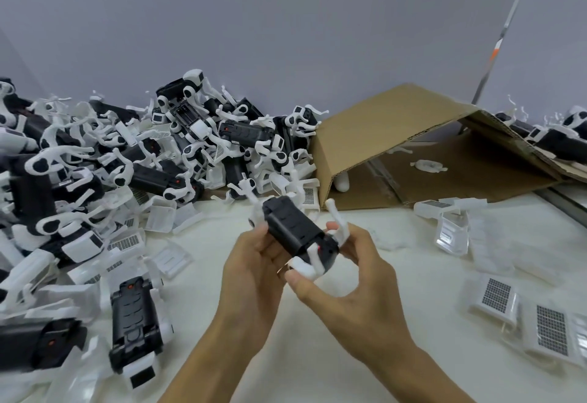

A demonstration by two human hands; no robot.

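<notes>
Fitting a leg to a black-and-white plastic toy robot dog (295,231)
Above the white worktop (349,355), the left hand (251,263) grips the toy's black body in mid-air and the right hand (349,275) pinches its white plastic leg (306,264). Steady the body and press squarely, I judge. Beyond lie a heap of similar toys (127,155) and a tipped brown cardboard box (381,129).

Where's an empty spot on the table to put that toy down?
For the held toy: bare white table lies between the forearms, and right of the right hand up to the grid trays. A narrower strip runs between the left hand and the lone black body. The pile on the left is crowded.
</notes>
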